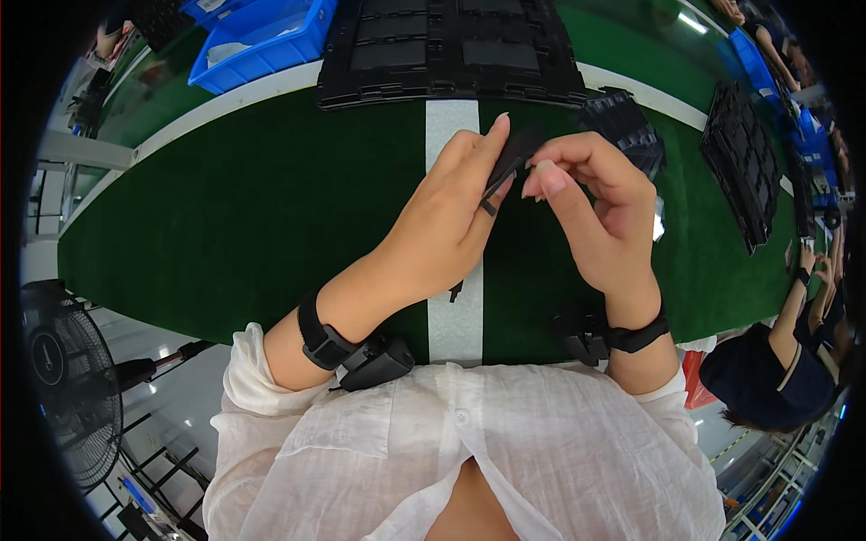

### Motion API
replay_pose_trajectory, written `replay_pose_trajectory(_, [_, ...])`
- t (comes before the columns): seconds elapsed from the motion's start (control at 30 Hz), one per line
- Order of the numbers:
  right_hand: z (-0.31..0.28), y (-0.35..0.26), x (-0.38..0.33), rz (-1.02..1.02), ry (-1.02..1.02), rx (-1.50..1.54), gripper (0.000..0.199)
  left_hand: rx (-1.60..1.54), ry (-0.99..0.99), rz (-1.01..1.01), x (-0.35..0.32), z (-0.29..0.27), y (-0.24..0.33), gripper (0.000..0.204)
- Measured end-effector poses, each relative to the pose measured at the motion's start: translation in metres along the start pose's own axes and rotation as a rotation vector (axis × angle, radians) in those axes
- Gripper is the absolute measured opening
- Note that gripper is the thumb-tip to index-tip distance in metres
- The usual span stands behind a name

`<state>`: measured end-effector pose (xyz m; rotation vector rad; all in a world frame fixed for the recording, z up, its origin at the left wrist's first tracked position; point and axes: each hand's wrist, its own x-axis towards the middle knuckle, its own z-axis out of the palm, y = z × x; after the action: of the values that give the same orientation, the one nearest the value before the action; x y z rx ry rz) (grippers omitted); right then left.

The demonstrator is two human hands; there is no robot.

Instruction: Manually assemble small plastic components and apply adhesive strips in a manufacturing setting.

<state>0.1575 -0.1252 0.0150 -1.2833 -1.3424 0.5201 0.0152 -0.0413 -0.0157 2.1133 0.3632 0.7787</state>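
My left hand is closed around a thin, flat black piece, held on edge above the table between thumb and fingers. A small dark tab sticks out by the thumb. My right hand is beside it, thumb and index finger pinched together close to the piece's right edge. What those fingertips hold, if anything, is too small to tell. Behind my right hand lies a stack of dark, shiny plastic pieces. Under my left wrist, a small black thing shows against the white strip.
A black compartment tray stands at the table's far side, a blue bin to its left. Another black tray lies at the right. Beyond the green table are a fan at left and a co-worker at right.
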Motion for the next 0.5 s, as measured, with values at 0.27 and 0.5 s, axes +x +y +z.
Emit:
replay_pose_trajectory(0.27, [-0.001, -0.001, -0.001, 0.115, 0.078, 0.050, 0.009, -0.316, -0.117, -0.222, 0.003, -0.008, 0.015, 0.050])
replay_pose_trajectory(0.5, [0.003, 0.001, 0.002, 0.402, -0.026, 0.422, 0.010, -0.841, -0.056, -0.323, -0.004, -0.002, 0.014, 0.037])
